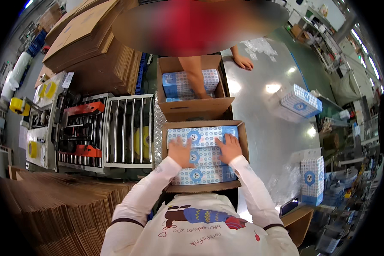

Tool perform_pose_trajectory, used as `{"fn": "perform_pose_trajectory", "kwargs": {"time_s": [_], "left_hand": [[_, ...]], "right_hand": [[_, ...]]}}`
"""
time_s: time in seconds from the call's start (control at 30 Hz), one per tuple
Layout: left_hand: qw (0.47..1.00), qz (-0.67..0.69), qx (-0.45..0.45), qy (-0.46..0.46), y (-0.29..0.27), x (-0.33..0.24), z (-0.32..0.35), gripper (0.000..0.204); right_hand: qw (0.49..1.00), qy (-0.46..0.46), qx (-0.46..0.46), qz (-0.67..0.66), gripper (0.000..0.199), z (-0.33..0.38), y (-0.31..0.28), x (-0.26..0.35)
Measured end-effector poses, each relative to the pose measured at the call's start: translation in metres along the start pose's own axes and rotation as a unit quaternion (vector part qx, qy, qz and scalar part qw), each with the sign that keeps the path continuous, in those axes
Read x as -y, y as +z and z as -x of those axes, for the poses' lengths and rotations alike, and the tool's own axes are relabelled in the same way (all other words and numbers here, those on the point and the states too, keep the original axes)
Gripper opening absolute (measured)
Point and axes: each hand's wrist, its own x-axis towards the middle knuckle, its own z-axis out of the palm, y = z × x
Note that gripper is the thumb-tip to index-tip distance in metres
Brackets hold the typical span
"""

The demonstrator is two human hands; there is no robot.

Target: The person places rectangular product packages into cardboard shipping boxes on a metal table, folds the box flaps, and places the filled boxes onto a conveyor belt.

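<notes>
In front of me an open cardboard carton (242,136) holds several blue-and-white patterned packs (207,151) lying side by side in a row. My left hand (180,152) rests over the left ends of the far and middle packs, fingers spread and slightly blurred. Over their right ends lies my right hand (229,147), its fingers apart as well. Neither hand grips anything; both seem to touch the tops of the packs, whose ends they partly cover.
Beyond mine stands a second open carton (196,106); a co-worker's arm (193,77) reaches into it. The metal table (260,123) on the right bears two pack stacks (301,101) and clear plastic. Roller conveyor (128,130) and cardboard piles (77,209) are left.
</notes>
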Motion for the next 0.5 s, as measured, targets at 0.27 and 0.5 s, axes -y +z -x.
{"fn": "perform_pose_trajectory", "kwargs": {"time_s": [0.27, 0.5], "left_hand": [[0.909, 0.308, -0.28, 0.001, 0.004, 0.071, 0.037, 0.073], [0.969, 0.22, -0.016, 0.107, 0.043, -0.026, 0.11, 0.101]], "right_hand": [[0.924, -0.144, -0.158, -0.318, 0.041, 0.024, -0.072, -0.143], [0.95, -0.237, 0.041, -0.201, 0.092, 0.061, 0.043, -0.094]]}}
